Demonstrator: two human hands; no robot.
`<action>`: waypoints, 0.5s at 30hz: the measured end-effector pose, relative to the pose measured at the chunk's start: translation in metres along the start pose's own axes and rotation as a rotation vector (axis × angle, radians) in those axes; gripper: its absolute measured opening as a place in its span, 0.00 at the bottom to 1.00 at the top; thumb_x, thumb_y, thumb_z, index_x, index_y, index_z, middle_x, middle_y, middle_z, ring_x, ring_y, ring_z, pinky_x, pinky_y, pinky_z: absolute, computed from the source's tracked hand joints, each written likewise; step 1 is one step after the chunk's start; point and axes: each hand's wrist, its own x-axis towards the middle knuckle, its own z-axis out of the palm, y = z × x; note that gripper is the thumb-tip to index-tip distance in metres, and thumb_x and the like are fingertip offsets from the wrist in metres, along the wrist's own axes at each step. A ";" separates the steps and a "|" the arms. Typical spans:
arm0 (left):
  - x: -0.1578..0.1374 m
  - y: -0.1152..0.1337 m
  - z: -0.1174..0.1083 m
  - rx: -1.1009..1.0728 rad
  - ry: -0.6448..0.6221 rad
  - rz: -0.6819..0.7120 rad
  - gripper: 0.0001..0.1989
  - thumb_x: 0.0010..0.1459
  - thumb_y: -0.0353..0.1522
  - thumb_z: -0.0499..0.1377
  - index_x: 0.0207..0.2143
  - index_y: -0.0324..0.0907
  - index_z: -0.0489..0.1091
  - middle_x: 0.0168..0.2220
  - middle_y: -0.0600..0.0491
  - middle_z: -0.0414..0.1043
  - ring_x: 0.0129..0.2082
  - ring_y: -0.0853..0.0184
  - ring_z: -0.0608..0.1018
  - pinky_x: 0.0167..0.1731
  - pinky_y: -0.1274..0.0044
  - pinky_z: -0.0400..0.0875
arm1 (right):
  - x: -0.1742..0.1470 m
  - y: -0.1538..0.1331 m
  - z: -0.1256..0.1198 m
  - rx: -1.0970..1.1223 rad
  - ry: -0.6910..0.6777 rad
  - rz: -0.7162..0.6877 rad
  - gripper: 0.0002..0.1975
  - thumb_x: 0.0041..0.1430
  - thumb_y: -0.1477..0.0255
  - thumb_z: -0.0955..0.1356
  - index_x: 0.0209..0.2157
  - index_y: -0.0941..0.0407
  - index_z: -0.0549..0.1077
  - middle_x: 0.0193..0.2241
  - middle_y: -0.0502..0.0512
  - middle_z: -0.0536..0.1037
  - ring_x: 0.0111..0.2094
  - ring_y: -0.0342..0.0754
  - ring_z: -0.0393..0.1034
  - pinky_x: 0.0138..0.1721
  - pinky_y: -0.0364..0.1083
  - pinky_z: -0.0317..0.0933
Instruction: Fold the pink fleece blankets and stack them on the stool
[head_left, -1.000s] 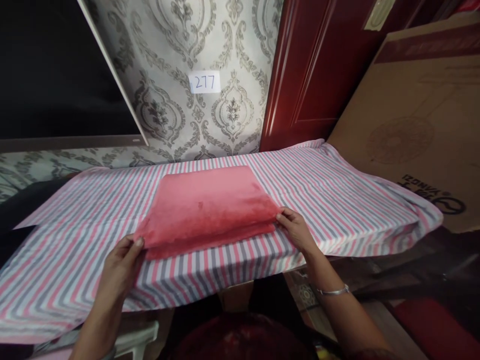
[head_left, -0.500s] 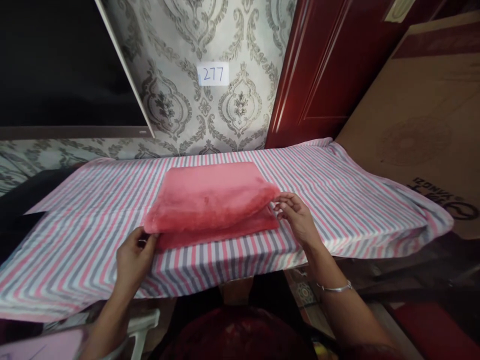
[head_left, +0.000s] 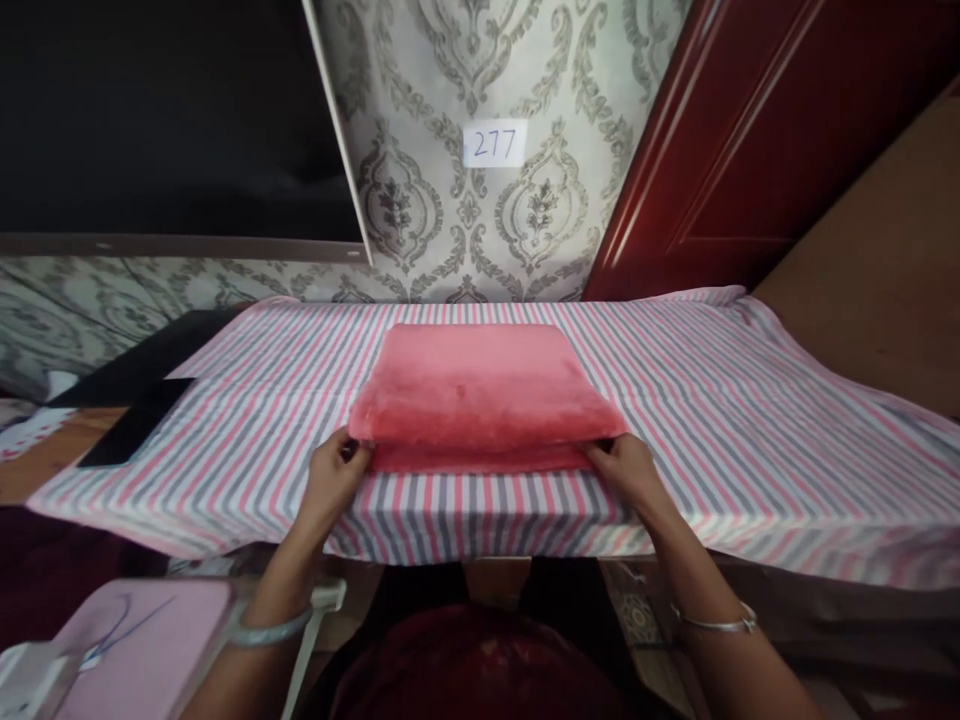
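Note:
A folded pink plush cloth [head_left: 480, 380] lies on a striped tablecloth [head_left: 720, 400], close to the table's front edge. Its upper layer overhangs a lower, darker red-pink layer that shows along the front. At the front left corner, my left hand [head_left: 334, 472] pinches the upper layer between thumb and fingers. My right hand [head_left: 630, 470] grips the front right corner in the same way, its fingertips partly hidden beneath the fold.
A dark screen [head_left: 172, 120] hangs on the patterned wall at the left, beside a paper marked 277 [head_left: 495, 143]. A black phone-like slab [head_left: 139, 425] lies at the left. A red door [head_left: 720, 140] and a cardboard box [head_left: 885, 240] stand at the right. A pink stool [head_left: 142, 650] is at lower left.
My right hand has moved from beside the raised right corner to a grip on it. The upper layer now lies straighter and lower on that side. The view has turned left.

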 end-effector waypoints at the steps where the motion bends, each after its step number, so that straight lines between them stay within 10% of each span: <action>1: 0.001 0.000 0.001 -0.064 -0.003 -0.013 0.21 0.48 0.46 0.54 0.37 0.39 0.71 0.33 0.48 0.77 0.33 0.60 0.76 0.36 0.72 0.69 | 0.002 0.000 0.001 0.007 0.011 -0.008 0.17 0.49 0.57 0.68 0.17 0.55 0.71 0.16 0.59 0.73 0.23 0.53 0.69 0.24 0.46 0.51; 10: 0.005 0.000 -0.002 0.338 0.070 -0.026 0.14 0.51 0.39 0.49 0.28 0.42 0.69 0.27 0.46 0.75 0.29 0.59 0.75 0.31 0.72 0.66 | -0.001 0.012 -0.002 0.163 0.231 -0.042 0.23 0.49 0.54 0.61 0.30 0.58 0.76 0.23 0.60 0.78 0.29 0.55 0.71 0.28 0.47 0.57; 15: 0.013 -0.007 -0.010 0.355 -0.050 -0.010 0.16 0.47 0.40 0.50 0.31 0.41 0.72 0.33 0.44 0.79 0.34 0.55 0.78 0.32 0.72 0.67 | 0.001 0.011 -0.010 0.197 0.127 -0.050 0.21 0.47 0.58 0.63 0.32 0.58 0.78 0.32 0.63 0.82 0.35 0.58 0.74 0.31 0.47 0.60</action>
